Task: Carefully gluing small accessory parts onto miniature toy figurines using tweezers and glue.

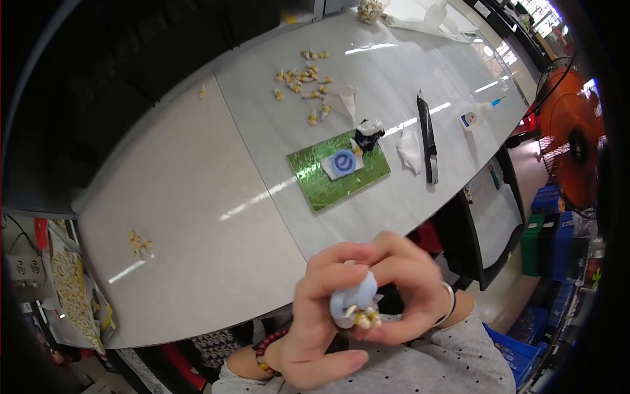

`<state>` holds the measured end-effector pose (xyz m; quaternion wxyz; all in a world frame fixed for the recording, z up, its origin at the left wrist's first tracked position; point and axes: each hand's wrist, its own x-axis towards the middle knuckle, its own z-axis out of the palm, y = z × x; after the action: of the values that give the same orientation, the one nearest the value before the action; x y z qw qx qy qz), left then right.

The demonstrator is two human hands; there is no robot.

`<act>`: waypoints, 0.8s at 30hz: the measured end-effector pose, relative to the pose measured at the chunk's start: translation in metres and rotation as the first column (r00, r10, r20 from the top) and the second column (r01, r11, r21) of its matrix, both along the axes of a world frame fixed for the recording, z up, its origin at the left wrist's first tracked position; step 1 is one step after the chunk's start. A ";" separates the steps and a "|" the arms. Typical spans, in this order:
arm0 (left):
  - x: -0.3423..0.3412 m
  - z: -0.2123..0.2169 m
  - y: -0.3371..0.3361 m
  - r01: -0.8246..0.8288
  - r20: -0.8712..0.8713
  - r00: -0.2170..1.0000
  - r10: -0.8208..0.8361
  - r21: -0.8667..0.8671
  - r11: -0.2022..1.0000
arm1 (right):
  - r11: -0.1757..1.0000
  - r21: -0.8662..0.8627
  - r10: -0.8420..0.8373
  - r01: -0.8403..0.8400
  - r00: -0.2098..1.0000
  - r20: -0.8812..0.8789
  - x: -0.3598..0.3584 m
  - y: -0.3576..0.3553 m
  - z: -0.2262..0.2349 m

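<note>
Both hands, left hand (315,315) and right hand (407,289), clasp together around a pale blue figurine (354,303) below the desk's (197,197) near edge.

Bare table (197,184) left of green mat (315,187); scattered pieces (303,82) beyond.

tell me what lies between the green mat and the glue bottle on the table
In the head view, a crumpled white scrap and a long black tool lie between the green mat and glue bottle.

Two hands — left hand (315,315) and right hand (410,289) — around one pale blue figure (354,302); one green mat (338,172), one glue bottle (478,116), one black knife (428,138) — small cream pieces (305,82) too many to count.
</note>
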<state>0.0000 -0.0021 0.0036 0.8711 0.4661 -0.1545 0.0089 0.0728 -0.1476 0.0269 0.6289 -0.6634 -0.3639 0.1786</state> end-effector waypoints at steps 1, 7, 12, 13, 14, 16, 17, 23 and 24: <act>0.000 0.002 -0.003 -0.016 0.055 0.998 0.007 0.158 0.987 | 0.995 0.100 -0.020 0.030 0.995 -0.099 -0.007 0.005 -0.007; -0.021 0.083 0.026 0.068 -0.168 0.983 0.077 0.713 0.698 | 0.986 0.146 -0.098 0.086 0.992 0.078 -0.003 -0.011 -0.019; -0.010 0.146 0.084 -0.422 0.493 0.836 0.243 0.859 -0.291 | 0.936 0.194 -0.190 0.294 0.886 -0.423 -0.006 -0.052 -0.032; 0.013 0.150 0.093 -0.436 0.542 0.781 0.309 0.828 -0.352 | 0.927 0.204 -0.206 0.315 0.882 -0.424 -0.005 -0.060 -0.038; 0.039 0.150 0.104 -0.454 0.564 0.753 0.338 0.818 -0.354 | 0.889 0.253 -0.252 0.382 0.869 -0.426 -0.005 -0.065 -0.044; 0.086 0.152 0.149 -0.267 0.421 0.827 0.373 0.878 -0.397 | 0.820 0.309 -0.321 0.482 0.834 -0.449 -0.009 -0.075 -0.045; 0.123 0.138 0.185 -0.173 0.338 0.883 0.325 0.879 -0.445 | 0.800 0.267 -0.378 0.537 0.798 -0.469 -0.016 -0.087 -0.051; 0.122 0.074 0.523 0.012 -0.020 0.948 0.319 1.000 0.027 | 0.589 0.215 -0.667 0.779 0.618 -0.416 0.018 -0.146 -0.033; 0.188 0.055 0.425 0.044 -0.059 0.972 0.228 0.996 0.072 | 0.441 0.148 -0.828 0.885 0.465 -0.313 0.025 -0.166 -0.034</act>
<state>0.1879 0.4233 0.0587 0.3303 0.9396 -0.0013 -0.0897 0.0976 -0.3138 -0.0068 0.7535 -0.6349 0.0651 -0.1575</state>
